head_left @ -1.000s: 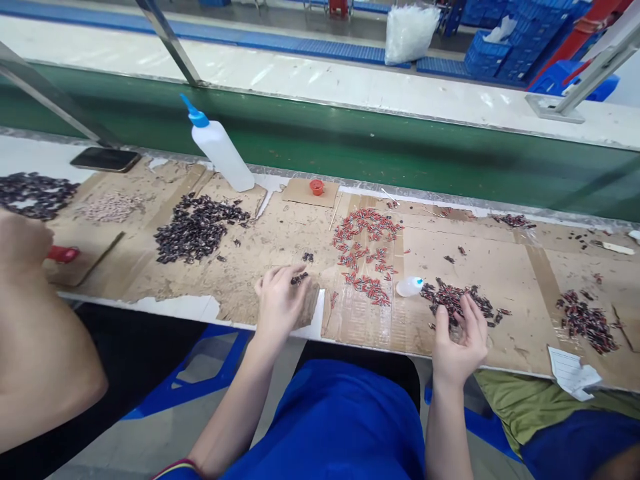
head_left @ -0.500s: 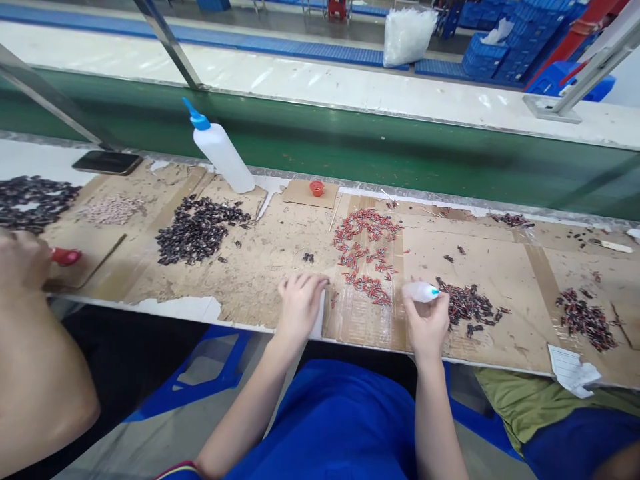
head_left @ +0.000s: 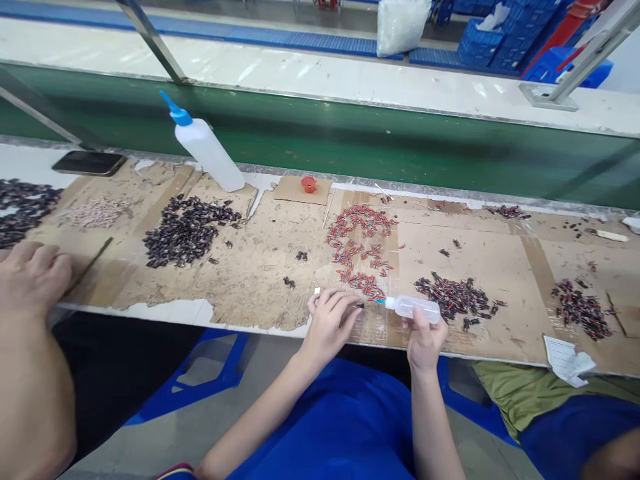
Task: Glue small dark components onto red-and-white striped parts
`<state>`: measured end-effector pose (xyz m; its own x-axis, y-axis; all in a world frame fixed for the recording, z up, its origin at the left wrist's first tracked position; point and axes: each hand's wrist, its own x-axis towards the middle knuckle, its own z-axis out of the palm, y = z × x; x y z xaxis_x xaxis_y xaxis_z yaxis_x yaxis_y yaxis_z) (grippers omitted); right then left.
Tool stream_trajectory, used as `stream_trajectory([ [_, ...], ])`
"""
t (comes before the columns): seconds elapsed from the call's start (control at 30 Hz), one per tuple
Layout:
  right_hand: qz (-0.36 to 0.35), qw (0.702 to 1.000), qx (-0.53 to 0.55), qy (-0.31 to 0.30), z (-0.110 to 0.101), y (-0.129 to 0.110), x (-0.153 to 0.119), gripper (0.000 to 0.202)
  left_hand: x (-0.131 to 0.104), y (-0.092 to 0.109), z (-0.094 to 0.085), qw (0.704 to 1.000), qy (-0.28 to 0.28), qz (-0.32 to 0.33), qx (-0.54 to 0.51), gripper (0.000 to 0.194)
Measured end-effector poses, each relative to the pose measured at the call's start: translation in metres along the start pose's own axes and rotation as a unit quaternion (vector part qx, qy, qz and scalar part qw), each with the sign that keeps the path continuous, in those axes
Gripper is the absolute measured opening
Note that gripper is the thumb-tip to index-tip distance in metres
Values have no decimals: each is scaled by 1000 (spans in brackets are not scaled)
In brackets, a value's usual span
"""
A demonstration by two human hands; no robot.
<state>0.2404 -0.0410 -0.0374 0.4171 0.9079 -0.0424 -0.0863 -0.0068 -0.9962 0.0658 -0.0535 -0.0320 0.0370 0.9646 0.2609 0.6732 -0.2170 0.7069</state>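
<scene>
My right hand (head_left: 424,340) is closed around a small clear squeeze bottle (head_left: 416,309) lying nearly level, its blue nozzle pointing left. Between the thumb and fingers of my left hand (head_left: 330,323) is a small dark part (head_left: 359,305), mostly hidden, close to the nozzle tip. Whether the tip touches it, I cannot tell. Just beyond my hands lie loose red-and-dark small parts (head_left: 361,227) in scattered rows. A pile of dark-and-red small parts (head_left: 457,297) sits right of the bottle. A few black pieces (head_left: 289,283) rest left of my left hand.
Cardboard (head_left: 265,267) covers the bench. A large white bottle with a blue nozzle (head_left: 210,153) leans behind a black parts pile (head_left: 185,233). A red cup (head_left: 309,184) stands at the back. A co-worker's hand (head_left: 33,273) rests at left; another person sits at right.
My left hand has moved right and now pinches a dark part. The small bottle has swung round so its nozzle points left. The red object in the co-worker's hand no longer shows.
</scene>
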Motion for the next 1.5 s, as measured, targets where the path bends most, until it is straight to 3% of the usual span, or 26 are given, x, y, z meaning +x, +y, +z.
stream_trajectory([
  [0.2, -54, 994, -98, -8, 10, -8, -3, 31, -2, -7, 1, 1000, -6, -9, 4, 17],
  [0.67, -86, 979, -176, -47, 16, -16, -2, 22, 0, -9, 3, 999, -4, -43, -27, 13],
  [1.0, -74, 983, -166, -12, 16, -14, -3, 25, 0, -9, 3, 998, 1, -50, -38, 12],
  [1.5, -89, 979, -179, -36, 18, -17, 0, 20, 0, -7, 3, 999, -1, -45, -12, 13],
])
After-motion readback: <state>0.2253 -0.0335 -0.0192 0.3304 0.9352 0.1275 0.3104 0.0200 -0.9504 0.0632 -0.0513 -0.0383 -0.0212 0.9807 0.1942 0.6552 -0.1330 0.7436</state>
